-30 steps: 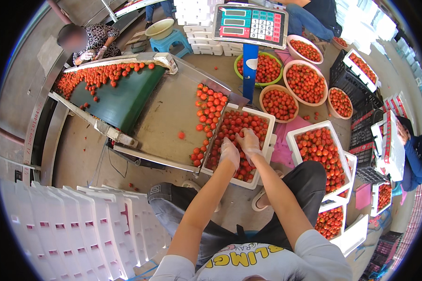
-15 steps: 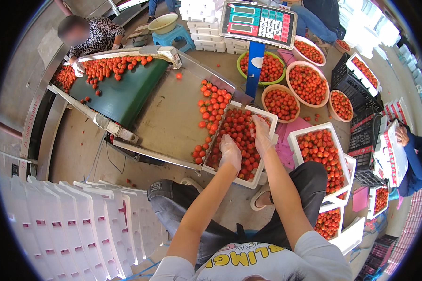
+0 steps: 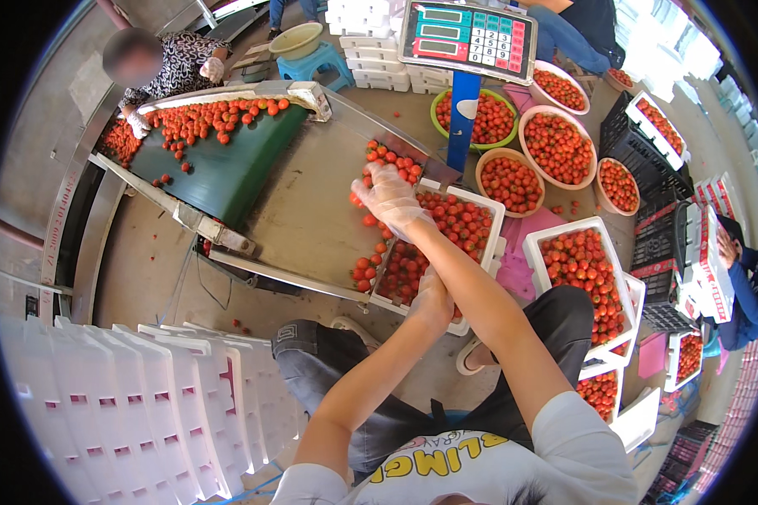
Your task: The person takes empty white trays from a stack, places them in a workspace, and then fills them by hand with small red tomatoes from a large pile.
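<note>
My right hand, in a clear thin glove, reaches over the steel chute and rests at the loose cherry tomatoes near its lower end. Its fingers are stretched out and apart, with nothing visibly gripped. Below it, my left hand, also gloved, lies at the near part of a white crate filled with cherry tomatoes. The right forearm crosses over the left hand, and its fingers are mostly hidden. The crate stands against the end of the chute.
A green conveyor belt carries tomatoes, with a co-worker's gloved hand at them. A scale on a blue post stands ahead. Tomato-filled basins and another crate stand right; stacked white crates fill the left.
My right hand has moved left from the crate onto the chute's tomatoes. My left hand has drawn back toward me, under the right forearm. The co-worker's other hand has risen.
</note>
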Demonstrator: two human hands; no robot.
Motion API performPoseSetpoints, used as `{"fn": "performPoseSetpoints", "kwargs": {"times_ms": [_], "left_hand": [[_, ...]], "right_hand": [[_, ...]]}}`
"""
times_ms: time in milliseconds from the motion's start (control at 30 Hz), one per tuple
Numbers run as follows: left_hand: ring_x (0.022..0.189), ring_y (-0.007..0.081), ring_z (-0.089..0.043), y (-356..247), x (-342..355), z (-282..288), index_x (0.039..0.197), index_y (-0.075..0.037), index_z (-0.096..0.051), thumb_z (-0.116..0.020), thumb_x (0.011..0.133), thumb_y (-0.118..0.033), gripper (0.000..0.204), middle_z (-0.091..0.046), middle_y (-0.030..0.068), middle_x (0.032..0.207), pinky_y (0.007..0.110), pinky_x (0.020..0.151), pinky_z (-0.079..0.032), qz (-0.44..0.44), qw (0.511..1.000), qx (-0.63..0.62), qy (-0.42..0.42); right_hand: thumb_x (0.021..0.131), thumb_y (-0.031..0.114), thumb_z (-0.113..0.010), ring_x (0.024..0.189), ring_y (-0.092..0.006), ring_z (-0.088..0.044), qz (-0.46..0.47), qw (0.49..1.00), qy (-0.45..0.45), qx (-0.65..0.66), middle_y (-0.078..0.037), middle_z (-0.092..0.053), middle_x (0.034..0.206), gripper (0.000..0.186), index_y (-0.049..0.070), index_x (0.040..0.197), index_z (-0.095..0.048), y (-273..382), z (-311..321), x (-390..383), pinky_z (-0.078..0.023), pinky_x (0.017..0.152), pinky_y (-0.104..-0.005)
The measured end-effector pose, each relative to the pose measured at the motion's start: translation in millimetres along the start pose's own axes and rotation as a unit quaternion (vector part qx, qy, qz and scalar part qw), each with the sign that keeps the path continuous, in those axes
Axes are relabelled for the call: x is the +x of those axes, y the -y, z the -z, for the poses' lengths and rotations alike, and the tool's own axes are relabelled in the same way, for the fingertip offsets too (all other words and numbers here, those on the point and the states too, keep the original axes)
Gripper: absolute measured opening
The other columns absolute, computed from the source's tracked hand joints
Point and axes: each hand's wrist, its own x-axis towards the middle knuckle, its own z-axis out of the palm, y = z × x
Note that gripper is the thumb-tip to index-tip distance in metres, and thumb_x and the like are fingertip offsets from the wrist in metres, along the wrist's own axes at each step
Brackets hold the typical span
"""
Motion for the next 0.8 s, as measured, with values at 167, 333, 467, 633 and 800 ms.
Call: {"fn": "performPoseSetpoints", "kwargs": {"times_ms": [167, 333, 467, 633, 800], "left_hand": [[0.113, 0.0195, -0.045, 2, -24, 12, 0.120, -0.011, -0.049, -0.043, 0.091, -0.037, 0.040, -0.051, 0.0061, 0.121, 0.040, 0.095, -0.033, 0.058, 0.993, -0.061, -0.085], [0.122, 0.0244, -0.042, 34, -33, 26, 0.124, -0.008, -0.048, -0.041, 0.092, -0.038, 0.044, -0.043, 0.0125, 0.134, 0.043, 0.101, -0.033, 0.113, 0.989, -0.029, -0.086], [0.120, 0.0236, -0.043, 45, -31, 29, 0.124, -0.006, -0.047, -0.039, 0.094, -0.036, 0.043, -0.044, 0.0123, 0.132, 0.042, 0.099, -0.035, 0.114, 0.991, -0.022, -0.066], [0.115, 0.0228, -0.048, 37, -33, 25, 0.121, -0.002, -0.048, -0.040, 0.094, -0.032, 0.041, -0.048, 0.0123, 0.128, 0.037, 0.096, -0.039, 0.114, 0.991, -0.041, -0.053], [0.099, 0.0180, -0.052, 40, -30, 26, 0.107, -0.006, -0.054, -0.045, 0.092, -0.031, 0.030, -0.054, 0.0058, 0.107, 0.033, 0.084, -0.042, 0.101, 0.990, -0.078, -0.056]], "right_hand": [[0.078, 0.013, -0.053, 0.081, -0.0361, -0.055, -0.040, 0.961, -0.243, -0.122, -0.016, -0.055, 0.084, 0.009, 0.005, 0.082, -0.053, -75, 22, -22, -0.046, 0.069, -0.0472], [0.078, 0.024, -0.057, 0.101, -0.0340, -0.050, -0.115, 0.944, -0.031, -0.309, -0.013, -0.053, 0.107, 0.030, 0.012, 0.106, -0.057, -145, 7, -94, -0.046, 0.082, -0.0444], [0.078, 0.022, -0.056, 0.100, -0.0357, -0.051, -0.097, 0.946, 0.024, -0.310, -0.015, -0.053, 0.108, 0.029, 0.011, 0.105, -0.057, -164, 8, -94, -0.046, 0.082, -0.0429], [0.075, 0.014, -0.059, 0.099, -0.0367, -0.052, -0.078, 0.958, 0.094, -0.258, -0.017, -0.054, 0.102, 0.028, 0.010, 0.102, -0.058, -175, 13, -83, -0.048, 0.078, -0.0442], [0.070, 0.008, -0.061, 0.089, -0.0366, -0.056, -0.075, 0.974, 0.127, -0.172, -0.021, -0.056, 0.091, 0.014, 0.004, 0.083, -0.062, -181, 14, -76, -0.048, 0.076, -0.0407]]}}
